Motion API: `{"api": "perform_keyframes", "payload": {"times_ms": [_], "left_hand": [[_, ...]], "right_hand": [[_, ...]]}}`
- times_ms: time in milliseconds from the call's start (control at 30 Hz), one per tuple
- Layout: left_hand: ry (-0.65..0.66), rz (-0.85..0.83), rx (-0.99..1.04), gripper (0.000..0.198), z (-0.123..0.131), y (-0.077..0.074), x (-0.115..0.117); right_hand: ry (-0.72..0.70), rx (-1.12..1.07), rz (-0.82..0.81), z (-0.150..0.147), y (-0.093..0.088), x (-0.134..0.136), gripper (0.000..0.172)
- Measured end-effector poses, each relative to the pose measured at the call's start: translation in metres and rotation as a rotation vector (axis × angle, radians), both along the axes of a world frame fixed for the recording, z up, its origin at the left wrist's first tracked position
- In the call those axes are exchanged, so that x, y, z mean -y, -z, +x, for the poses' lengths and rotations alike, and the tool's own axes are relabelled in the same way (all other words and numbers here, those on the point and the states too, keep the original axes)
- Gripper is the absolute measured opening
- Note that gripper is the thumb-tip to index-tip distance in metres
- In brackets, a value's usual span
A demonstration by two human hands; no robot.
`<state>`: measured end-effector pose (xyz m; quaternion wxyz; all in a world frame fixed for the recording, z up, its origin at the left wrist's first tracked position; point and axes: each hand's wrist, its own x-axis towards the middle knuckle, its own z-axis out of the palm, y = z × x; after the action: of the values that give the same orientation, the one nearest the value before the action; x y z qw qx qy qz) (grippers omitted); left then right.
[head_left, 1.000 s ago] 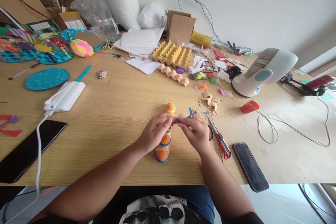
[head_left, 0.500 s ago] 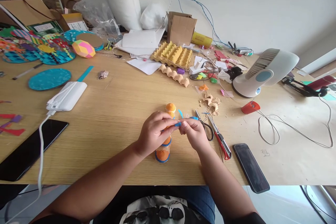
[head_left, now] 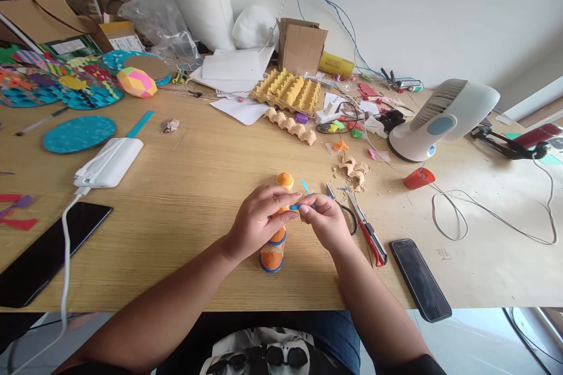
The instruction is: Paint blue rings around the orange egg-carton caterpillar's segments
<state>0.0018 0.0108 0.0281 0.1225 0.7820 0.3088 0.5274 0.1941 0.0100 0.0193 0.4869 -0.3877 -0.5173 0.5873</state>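
An orange segmented craft figure with blue bands (head_left: 273, 252) lies on the wooden table (head_left: 197, 187) in front of me. My left hand (head_left: 259, 220) is closed over its middle. My right hand (head_left: 324, 221) pinches a thin blue strip (head_left: 303, 187) against the figure, fingertips meeting those of the left hand. The strip's free end sticks up beside the figure's orange top (head_left: 285, 180). Scissors (head_left: 341, 206) and a red utility knife (head_left: 369, 233) lie just right of my right hand.
A phone (head_left: 420, 279) lies at the front right edge, another phone (head_left: 44, 252) at front left with a white power bank (head_left: 109, 161) and cable. A white fan (head_left: 440, 120), red cup (head_left: 419, 179), egg cartons (head_left: 288, 91), cardboard scraps and colourful paper crafts (head_left: 65, 85) crowd the back.
My right hand has shifted left, closer to the left hand. The blue strip's free end moved from right of the fingers to upright near the figure's top.
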Motion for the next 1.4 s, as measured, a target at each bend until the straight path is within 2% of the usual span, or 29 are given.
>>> {"api": "perform_keyframes", "payload": {"times_ms": [200, 367, 600, 767, 1000, 1100, 1400], "left_hand": [[0.009, 0.022, 0.002, 0.017, 0.001, -0.002, 0.001], [-0.007, 0.026, -0.013, 0.013, 0.001, -0.004, 0.002], [-0.020, 0.063, 0.005, 0.013, 0.000, -0.002, 0.002], [-0.067, 0.034, -0.009, 0.038, 0.001, 0.004, 0.001], [-0.016, 0.012, 0.029, 0.013, 0.003, 0.000, 0.003], [-0.016, 0.019, 0.014, 0.011, 0.003, -0.001, 0.003], [0.004, 0.027, 0.011, 0.013, 0.004, 0.002, 0.003]], "right_hand": [[-0.022, 0.081, 0.036, 0.002, -0.003, -0.001, 0.039], [-0.039, 0.118, 0.091, 0.002, -0.006, 0.000, 0.052], [-0.072, 0.118, 0.087, 0.000, -0.010, 0.002, 0.043], [-0.016, 0.161, 0.169, 0.000, -0.012, 0.002, 0.043], [-0.038, 0.195, 0.217, 0.001, -0.010, 0.001, 0.051], [-0.045, 0.151, 0.211, 0.002, -0.009, 0.001, 0.053], [-0.051, 0.132, 0.179, 0.001, -0.009, 0.000, 0.043]]}}
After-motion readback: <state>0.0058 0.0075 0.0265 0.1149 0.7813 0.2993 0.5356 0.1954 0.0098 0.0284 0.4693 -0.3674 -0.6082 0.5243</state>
